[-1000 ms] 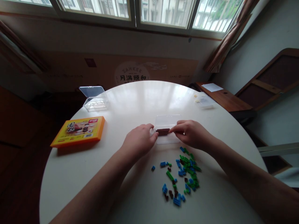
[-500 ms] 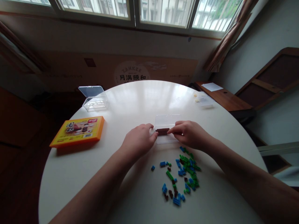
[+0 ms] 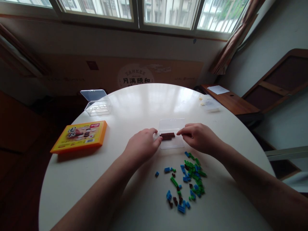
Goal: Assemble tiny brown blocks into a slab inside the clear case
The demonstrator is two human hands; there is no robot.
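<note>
A shallow clear plastic box (image 3: 178, 143) lies on the table with its lid folded back. Inside, dark brown toy bricks (image 3: 166, 136) form a ridged strip with a shorter row along its near side. My left hand (image 3: 143, 143) is at the box's left edge, thumb against the left end of the bricks and index finger farther back, seemingly gripping that edge. To the right, my right hand (image 3: 199, 137) hovers over the box's right side. Its index finger points at the bricks without touching them, the other fingers are curled, and nothing shows in it.
Loose green, blue and brown bricks (image 3: 193, 173) lie scattered nearer me on the round white table (image 3: 96, 186). An orange-yellow game box (image 3: 83, 136) sits at left, with an open clear container (image 3: 97, 107) behind it. Another clear tray (image 3: 211, 104) stands at back right.
My right hand has drawn back slightly to the right, its index finger leaving the right end of the brown bricks. My left hand has stayed nearly still.
</note>
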